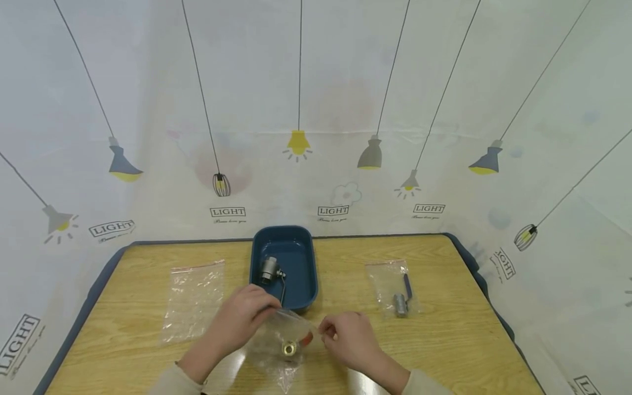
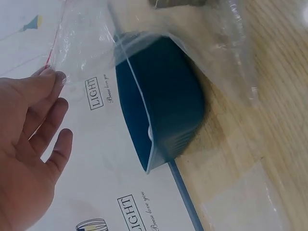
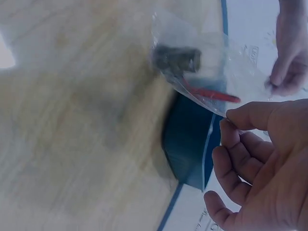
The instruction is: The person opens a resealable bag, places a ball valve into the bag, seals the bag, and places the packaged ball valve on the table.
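Note:
My left hand (image 1: 239, 321) pinches one top corner of a clear zip bag (image 1: 266, 343). The opposite corner is pinched between the thumb and forefinger of my right hand (image 1: 353, 340); its other fingers are loosely bent in the right wrist view. Inside the bag hangs a ball valve (image 1: 289, 348) with a brass-coloured end and a red lever (image 3: 214, 94). Just beyond the bag stands a blue tray (image 1: 301, 269), holding another metal ball valve (image 1: 269, 269) whose lever is partly hidden by my left hand and the bag.
To the left, a clear zip bag (image 1: 192, 302) lies flat on the wooden table (image 1: 444, 340). At right lies another zip bag (image 1: 382, 280) with a blue-levered ball valve (image 1: 401, 304) in it. A white printed sheet (image 1: 326, 71) surrounds the table's back and sides.

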A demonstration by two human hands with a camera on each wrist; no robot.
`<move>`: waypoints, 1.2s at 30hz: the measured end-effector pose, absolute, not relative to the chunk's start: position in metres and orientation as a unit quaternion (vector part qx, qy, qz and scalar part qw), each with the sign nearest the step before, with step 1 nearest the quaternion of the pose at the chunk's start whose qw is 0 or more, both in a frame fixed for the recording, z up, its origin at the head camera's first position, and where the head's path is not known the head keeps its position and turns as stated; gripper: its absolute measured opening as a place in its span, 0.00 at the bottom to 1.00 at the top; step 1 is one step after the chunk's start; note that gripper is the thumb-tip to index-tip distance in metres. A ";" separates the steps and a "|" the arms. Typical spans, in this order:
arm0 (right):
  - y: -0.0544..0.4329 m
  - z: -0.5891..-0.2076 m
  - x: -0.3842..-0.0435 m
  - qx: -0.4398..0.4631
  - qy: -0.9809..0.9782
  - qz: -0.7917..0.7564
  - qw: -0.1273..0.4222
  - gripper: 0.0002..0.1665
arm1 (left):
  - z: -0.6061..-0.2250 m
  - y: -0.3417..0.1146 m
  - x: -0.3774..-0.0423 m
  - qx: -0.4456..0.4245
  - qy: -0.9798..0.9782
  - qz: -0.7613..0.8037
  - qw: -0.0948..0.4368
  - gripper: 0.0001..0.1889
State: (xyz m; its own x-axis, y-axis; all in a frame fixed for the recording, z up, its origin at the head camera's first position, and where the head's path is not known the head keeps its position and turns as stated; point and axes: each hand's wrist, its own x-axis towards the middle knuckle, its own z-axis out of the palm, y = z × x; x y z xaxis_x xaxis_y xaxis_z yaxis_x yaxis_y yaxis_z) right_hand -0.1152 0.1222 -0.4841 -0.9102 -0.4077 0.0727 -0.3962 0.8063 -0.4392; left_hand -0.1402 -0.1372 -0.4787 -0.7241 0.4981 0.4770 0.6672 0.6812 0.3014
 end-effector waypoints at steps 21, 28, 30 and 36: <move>0.141 -0.447 -0.139 -0.217 0.940 -0.260 -0.029 0.02 | -0.454 -0.134 -0.126 -0.336 -0.868 -0.318 0.183 0.09; 0.148 -0.434 -0.142 -0.217 0.947 -0.237 -0.029 0.03 | -0.448 -0.126 -0.116 -0.338 -0.859 -0.338 0.183 0.10; 0.150 -0.433 -0.142 -0.223 0.945 -0.235 -0.039 0.03 | -0.448 -0.123 -0.114 -0.335 -0.861 -0.323 0.205 0.10; 0.149 -0.438 -0.143 -0.235 0.946 -0.205 -0.088 0.02 | -0.453 -0.117 -0.113 -0.317 -0.878 -0.227 0.278 0.10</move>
